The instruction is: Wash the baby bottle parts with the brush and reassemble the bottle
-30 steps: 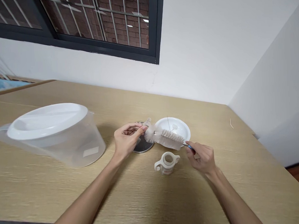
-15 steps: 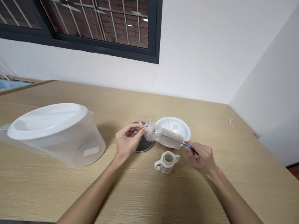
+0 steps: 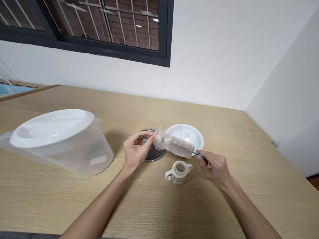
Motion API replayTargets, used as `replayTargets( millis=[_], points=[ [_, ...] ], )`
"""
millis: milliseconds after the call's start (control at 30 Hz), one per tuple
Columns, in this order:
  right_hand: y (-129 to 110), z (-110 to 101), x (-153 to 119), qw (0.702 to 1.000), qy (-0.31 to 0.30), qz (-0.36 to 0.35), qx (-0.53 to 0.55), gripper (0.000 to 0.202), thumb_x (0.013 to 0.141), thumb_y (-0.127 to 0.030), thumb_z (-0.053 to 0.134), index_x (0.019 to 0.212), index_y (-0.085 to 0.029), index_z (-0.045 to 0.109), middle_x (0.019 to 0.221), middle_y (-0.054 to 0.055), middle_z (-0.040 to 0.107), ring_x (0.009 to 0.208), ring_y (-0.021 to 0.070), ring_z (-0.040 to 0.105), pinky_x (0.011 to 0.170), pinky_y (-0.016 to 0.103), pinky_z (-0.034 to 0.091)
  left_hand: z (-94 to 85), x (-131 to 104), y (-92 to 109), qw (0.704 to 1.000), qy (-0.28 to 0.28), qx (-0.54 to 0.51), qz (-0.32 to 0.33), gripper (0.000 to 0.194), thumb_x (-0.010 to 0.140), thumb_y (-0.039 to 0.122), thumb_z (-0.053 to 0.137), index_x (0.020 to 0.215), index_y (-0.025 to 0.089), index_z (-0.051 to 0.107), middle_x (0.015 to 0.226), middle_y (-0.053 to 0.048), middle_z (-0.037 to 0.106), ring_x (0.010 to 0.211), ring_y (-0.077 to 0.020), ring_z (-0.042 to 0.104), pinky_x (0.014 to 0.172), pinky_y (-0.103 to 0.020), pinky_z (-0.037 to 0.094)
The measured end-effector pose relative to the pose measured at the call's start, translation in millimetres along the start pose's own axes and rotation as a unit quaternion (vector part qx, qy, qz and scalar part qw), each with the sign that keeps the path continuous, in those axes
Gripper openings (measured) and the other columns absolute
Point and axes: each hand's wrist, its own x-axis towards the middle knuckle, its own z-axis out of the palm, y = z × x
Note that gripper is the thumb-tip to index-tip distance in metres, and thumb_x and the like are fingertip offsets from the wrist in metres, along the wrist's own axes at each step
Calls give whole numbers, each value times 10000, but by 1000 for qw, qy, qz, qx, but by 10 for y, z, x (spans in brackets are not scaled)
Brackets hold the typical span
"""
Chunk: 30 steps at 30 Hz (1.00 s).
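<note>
A white-bristled bottle brush (image 3: 180,146) is held level above the table between my two hands. My right hand (image 3: 213,165) is closed round its blue handle. At the other end, the thumb and fingers of my left hand (image 3: 137,149) pinch the bristly tip. Below the brush stands a small white two-handled bottle (image 3: 178,172), upright with its mouth uncovered. Behind the brush lies a white bowl (image 3: 197,131) with a small clear piece inside, partly covered by the bristles. A dark round metal plate (image 3: 155,155) sits partly hidden behind my left hand.
On the left of the wooden table (image 3: 143,213) stands a large translucent pitcher (image 3: 78,152) with a white lid. A thin white strip (image 3: 247,130) lies toward the right edge. The wall and a barred window (image 3: 111,22) are behind the table.
Almost nothing differs. Both hands keep the same hold on the bottle brush, and the view has shifted very slightly.
</note>
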Motion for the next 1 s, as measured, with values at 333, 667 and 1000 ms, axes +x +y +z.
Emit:
replayTargets(
  millis=[333, 667, 1000],
  points=[
    [15, -22, 10, 1000, 8, -13, -9, 215, 947, -166, 548, 1126, -132, 661, 628, -21, 615, 496, 69, 505, 522, 207, 377, -7, -4, -5, 1000, -9, 4, 16, 129, 702, 304, 734, 736, 180, 725, 760, -51, 746, 715, -174, 693, 697, -273, 562],
    [45, -26, 6, 999, 20, -22, -38, 226, 940, -167, 564, 1132, -114, 670, 581, -43, 533, 484, 67, 459, 515, 213, 361, 20, -28, -36, 999, -32, 1, 20, 135, 711, 313, 728, 738, 181, 737, 748, -48, 745, 698, -165, 685, 686, -261, 562],
    [44, -38, 10, 999, 23, -15, -29, 209, 937, -164, 573, 1117, -115, 667, 592, -41, 546, 492, 64, 467, 527, 205, 374, 15, -33, -28, 999, -40, -3, 27, 125, 728, 302, 729, 760, 181, 736, 756, -44, 741, 697, -160, 678, 681, -259, 555]
  ],
)
